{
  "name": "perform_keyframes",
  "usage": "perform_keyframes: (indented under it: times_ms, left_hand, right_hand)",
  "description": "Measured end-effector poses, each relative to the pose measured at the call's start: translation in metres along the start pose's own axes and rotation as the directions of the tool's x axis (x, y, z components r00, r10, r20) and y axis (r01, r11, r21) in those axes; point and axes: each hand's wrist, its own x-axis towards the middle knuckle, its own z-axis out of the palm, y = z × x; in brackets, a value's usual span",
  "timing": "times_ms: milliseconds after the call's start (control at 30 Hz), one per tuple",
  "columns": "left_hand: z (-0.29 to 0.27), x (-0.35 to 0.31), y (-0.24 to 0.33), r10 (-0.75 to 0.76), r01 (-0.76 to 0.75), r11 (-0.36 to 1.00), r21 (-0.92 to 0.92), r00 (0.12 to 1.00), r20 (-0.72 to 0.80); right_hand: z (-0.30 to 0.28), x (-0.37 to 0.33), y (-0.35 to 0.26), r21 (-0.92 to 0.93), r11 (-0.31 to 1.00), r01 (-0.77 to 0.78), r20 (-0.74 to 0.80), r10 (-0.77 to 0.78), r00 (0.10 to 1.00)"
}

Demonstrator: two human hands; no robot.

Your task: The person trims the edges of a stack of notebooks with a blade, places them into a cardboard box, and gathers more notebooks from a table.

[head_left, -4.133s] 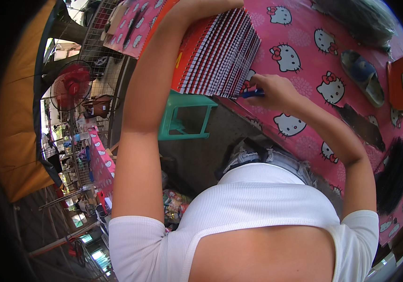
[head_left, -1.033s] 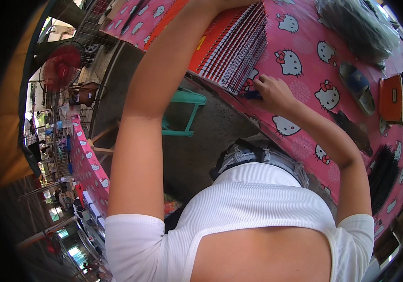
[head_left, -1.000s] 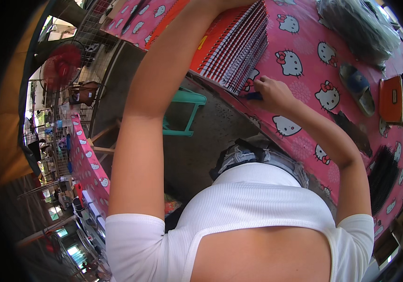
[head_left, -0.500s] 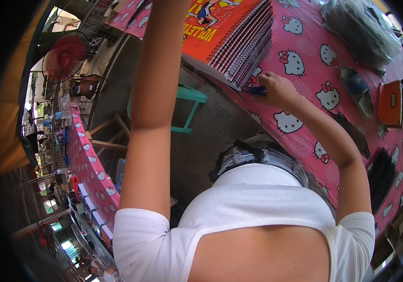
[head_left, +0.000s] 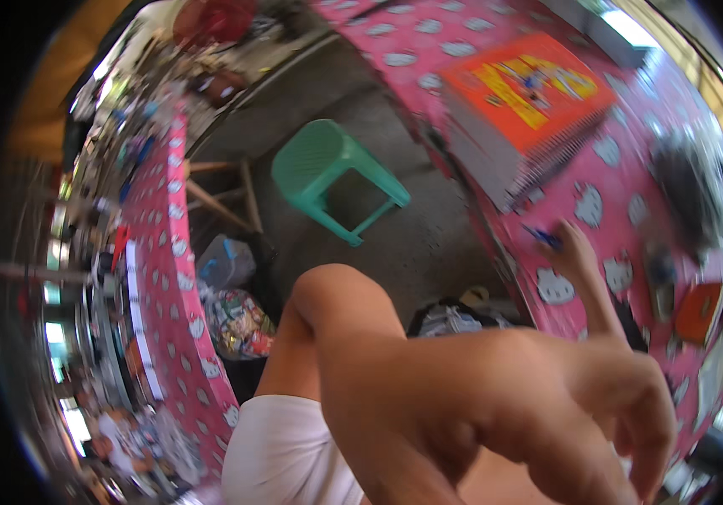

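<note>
My left hand [head_left: 538,404] is raised close to the camera, large and blurred, with its fingers bent down. The fingertips are cut off or hidden, so whether it holds anything does not show. My right hand [head_left: 576,257] rests over the pink table, closed around a small blue tool [head_left: 545,238] with a thin dark tip; its exact kind is too blurred to make out. Just beyond that hand stands a stack of spiral-bound notebooks [head_left: 496,160] with an orange-red cover, at the table edge. The tool is apart from the stack.
The table [head_left: 538,295] has a pink cartoon-cat cover. On its right lie a plastic-wrapped dark bundle [head_left: 690,194], a slipper-like blue-grey item [head_left: 660,278] and an orange box [head_left: 698,313]. A green stool [head_left: 319,160] stands on the floor, near a bag of colourful scraps [head_left: 239,324].
My left arm has drawn back from the notebook stack, and the hand is now up near the camera. The view has shifted, showing the whole stool. My right hand still holds the blue tool.
</note>
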Motion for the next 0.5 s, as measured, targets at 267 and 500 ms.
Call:
perform_keyframes:
  times_ms: [267,500]
  left_hand:
    - [0.02,-0.038,0.019,0.145,-0.135,0.987,0.083,0.982,-0.125]
    - [0.036,-0.06,0.077,0.48,-0.543,0.837,0.065,0.673,-0.562]
  right_hand:
    - [-0.004,-0.045,0.053,0.02,0.998,0.06,-0.377,-0.048,0.925]
    - [0.006,-0.036,0.065,-0.116,0.993,-0.032,-0.412,-0.019,0.911]
